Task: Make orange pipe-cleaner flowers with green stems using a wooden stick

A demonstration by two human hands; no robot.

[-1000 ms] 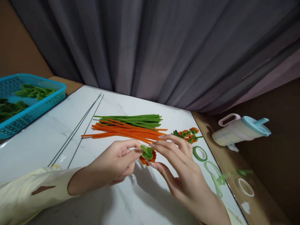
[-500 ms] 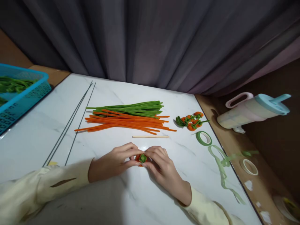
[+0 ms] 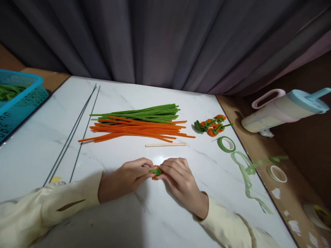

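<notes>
Between my hands, at the lower middle of the head view, is a small orange piece with a green top, made of fuzzy pipe cleaner and shaped like a little persimmon. My left hand pinches its left side, at the green part, with thumb and forefinger. My right hand grips the right side with bent fingers, hiding much of the orange. Just beyond my hands lies a thin wooden stick. Behind it are a bundle of orange pipe cleaners and a bundle of green pipe cleaners.
Several finished orange-and-green pieces lie at the right, near a green tape roll and a loose green ribbon. A tumbler stands beyond the table edge. Thin dark wires and a blue basket are at left.
The green top of the held piece has turned; a green strip now points left toward my left fingers. Both hands stay in nearly the same place, and the view has shifted slightly.
</notes>
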